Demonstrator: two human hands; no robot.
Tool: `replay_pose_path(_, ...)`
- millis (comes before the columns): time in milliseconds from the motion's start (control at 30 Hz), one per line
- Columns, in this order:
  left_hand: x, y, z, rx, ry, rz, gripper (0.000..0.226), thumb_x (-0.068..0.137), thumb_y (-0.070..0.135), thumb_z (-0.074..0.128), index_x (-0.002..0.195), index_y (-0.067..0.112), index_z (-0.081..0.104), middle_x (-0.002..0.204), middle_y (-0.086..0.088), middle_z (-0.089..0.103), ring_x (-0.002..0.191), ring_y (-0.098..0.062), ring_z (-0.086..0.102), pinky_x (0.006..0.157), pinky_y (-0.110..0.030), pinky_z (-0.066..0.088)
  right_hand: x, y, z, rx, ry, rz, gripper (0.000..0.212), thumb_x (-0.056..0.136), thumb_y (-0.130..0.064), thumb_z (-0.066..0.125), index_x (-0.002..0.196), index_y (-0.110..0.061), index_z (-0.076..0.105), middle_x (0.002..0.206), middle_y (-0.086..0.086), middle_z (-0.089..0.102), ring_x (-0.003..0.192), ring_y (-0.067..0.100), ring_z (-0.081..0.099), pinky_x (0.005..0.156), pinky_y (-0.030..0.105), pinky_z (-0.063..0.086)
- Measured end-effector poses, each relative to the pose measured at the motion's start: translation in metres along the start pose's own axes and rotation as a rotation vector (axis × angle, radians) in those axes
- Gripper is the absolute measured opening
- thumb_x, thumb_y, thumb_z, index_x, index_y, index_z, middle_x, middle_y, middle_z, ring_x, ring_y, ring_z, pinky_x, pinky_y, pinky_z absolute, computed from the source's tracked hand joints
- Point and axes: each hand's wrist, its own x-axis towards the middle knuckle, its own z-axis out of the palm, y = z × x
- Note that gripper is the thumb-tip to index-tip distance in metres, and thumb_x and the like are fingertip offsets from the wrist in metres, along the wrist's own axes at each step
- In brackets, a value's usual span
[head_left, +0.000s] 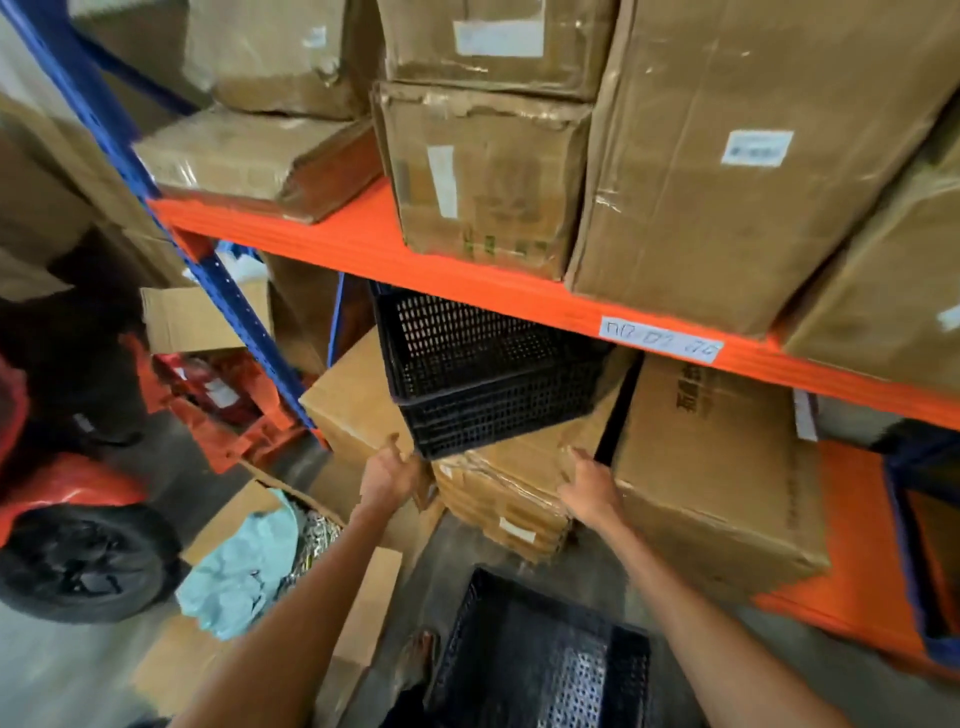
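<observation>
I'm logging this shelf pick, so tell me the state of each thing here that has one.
Taped box: closed, under the crates, a hand at each side.
Black crates: nested, tilted, partly on the taped box.
Floor crate: upright, open-topped.
Left carton: flaps open, teal cloth inside.
Left hand: grips the taped box's left corner.
Right hand: on its right edge, fingers hidden.

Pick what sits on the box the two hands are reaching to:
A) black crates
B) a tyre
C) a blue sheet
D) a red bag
A: stacked black crates rest on the box, with the left hand and right hand at its sides.
</observation>
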Motion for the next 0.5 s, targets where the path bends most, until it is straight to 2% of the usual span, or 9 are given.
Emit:
replay_pose_path(133,0.118,0.004,0.001,-0.059,0.046,-0.048,0.072,0.094,0.038,0.049,0.151,0.005,0.022,0.141,-0.026,0.049,0.128,-0.042,0.048,0.103,-0.043,0.04,0.11,-0.023,-0.007,0.129,0.147,0.207,0.064,0.099,-0.038,0.044,0.153,-0.007,0.026,0.147,0.018,0.046,0.131,0.033,0.048,0.102,0.035,0.042)
replay_pose_path(300,0.231,0.007,0.018,-0.154,0.073,-0.16,0.091,0.088,0.047,0.058,0.154,0.009,0.007,0.15,-0.02,0.039,0.133,-0.039,0.045,0.106,-0.045,0.039,0.225,-0.062,0.006,0.322,0.123,0.51,0.09,0.095,-0.061,0.039,0.154,-0.001,0.008,0.141,0.02,0.051,0.128,0.036,0.05,0.092,0.036,0.045)
replay_pose_path(367,0.257,0.008,0.026,-0.179,0.033,-0.172,0.092,0.088,0.041,0.062,0.154,0.011,0.005,0.154,-0.018,0.033,0.135,-0.037,0.043,0.108,-0.045,0.039,0.256,-0.081,0.021,0.431,0.128,0.637,0.095,0.095,-0.058,0.044,0.154,0.002,-0.001,0.141,0.02,0.052,0.128,0.035,0.051,0.092,0.036,0.046)
replay_pose_path(433,0.264,0.005,0.033,-0.203,-0.03,-0.101,0.084,0.088,0.023,0.063,0.153,0.008,0.012,0.151,-0.019,0.037,0.132,-0.038,0.045,0.106,-0.047,0.042,0.269,-0.092,0.038,0.552,0.168,0.737,0.092,0.098,-0.044,0.048,0.153,-0.002,-0.014,0.136,0.021,0.056,0.121,0.034,0.057,0.085,0.034,0.046)
replay_pose_path(500,0.268,-0.003,0.041,-0.152,-0.054,-0.018,0.081,0.086,0.01,0.059,0.153,0.005,0.013,0.152,-0.021,0.034,0.135,-0.039,0.041,0.11,-0.047,0.037,0.276,-0.101,0.051,0.672,0.255,0.805,0.089,0.099,-0.031,0.049,0.153,-0.009,-0.018,0.131,0.023,0.058,0.115,0.036,0.061,0.083,0.035,0.046)
